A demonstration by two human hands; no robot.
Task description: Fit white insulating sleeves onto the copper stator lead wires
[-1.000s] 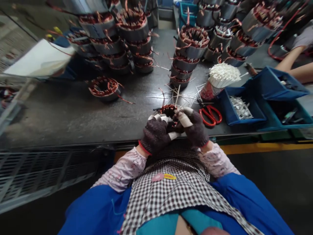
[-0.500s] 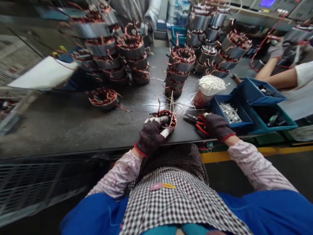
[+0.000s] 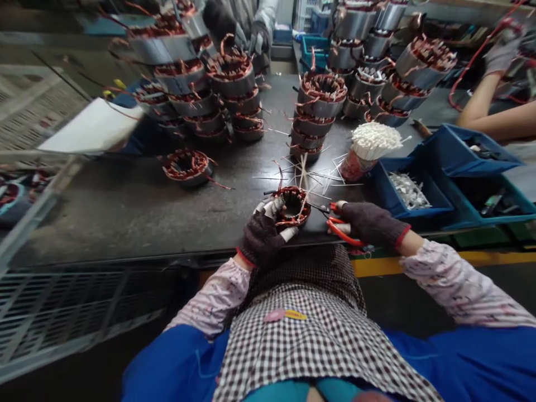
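My left hand [image 3: 264, 233], in a dark fingerless glove with white-wrapped fingertips, grips the near left rim of a motor stator [image 3: 296, 219] wound with copper wire. Pale ties [image 3: 302, 187] stand up from its right side. Red-handled pliers [image 3: 344, 234] are in my right hand [image 3: 366, 222], gloved the same way, just right of the stator. Their dark jaws point left and come close to its right edge; whether they touch it I cannot tell. Loose white ties [image 3: 322, 177] lie scattered behind the stator.
Stacked stators [image 3: 320, 106] stand along the back, with a single stator [image 3: 187, 167] at left. A tub of white ties [image 3: 358, 159] and blue bins [image 3: 444, 207] are on the right. Co-workers' gloved hands [image 3: 260, 38] show at the back and a bare forearm [image 3: 481, 100] at right.
My right hand has turned the pliers, bringing their jaws near the stator's right edge. My left fingers have shifted to its left rim, leaving more of its opening in view.
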